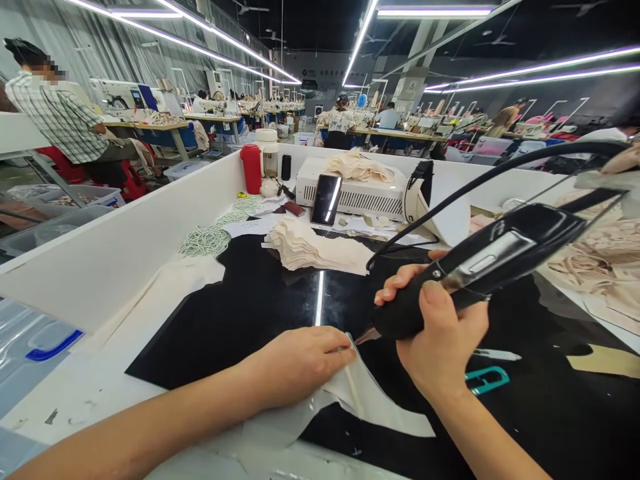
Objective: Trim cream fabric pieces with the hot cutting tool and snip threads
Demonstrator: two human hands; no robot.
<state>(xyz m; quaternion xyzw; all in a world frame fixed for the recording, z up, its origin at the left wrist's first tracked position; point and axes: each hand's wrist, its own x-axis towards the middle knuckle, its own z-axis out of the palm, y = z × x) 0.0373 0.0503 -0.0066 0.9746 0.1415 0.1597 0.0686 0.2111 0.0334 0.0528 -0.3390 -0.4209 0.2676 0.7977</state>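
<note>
Two hands work at a shiny black table top (260, 313). The left hand (300, 363) lies flat, with its fingers pressed together, and pins down a pale piece of cloth (370, 400) near the front edge of the table. The right hand (440, 333) is wrapped tight around a black hand tool (475, 267) with a thick cord. The sharp tip of the tool touches the top corner of the cloth, right beside the fingertips of the left hand.

It looks like the work on this piece is only at its start or in the middle. The tip sits at one corner, and the rest of the cloth edge shows no mark that I can see. I cannot tell how much of the edge is done.

A stack of cut pieces (315, 250) like this one waits farther back on the table, so there seems to be much more left. More pale cloth (600, 260) is heaped on the right side. I cannot tell if that heap is finished or not.

At the back stand a white box machine (365, 193), a phone (326, 199) leaning on it, and a red bottle (251, 169). Another person (60, 113) sits far off on the left.
</note>
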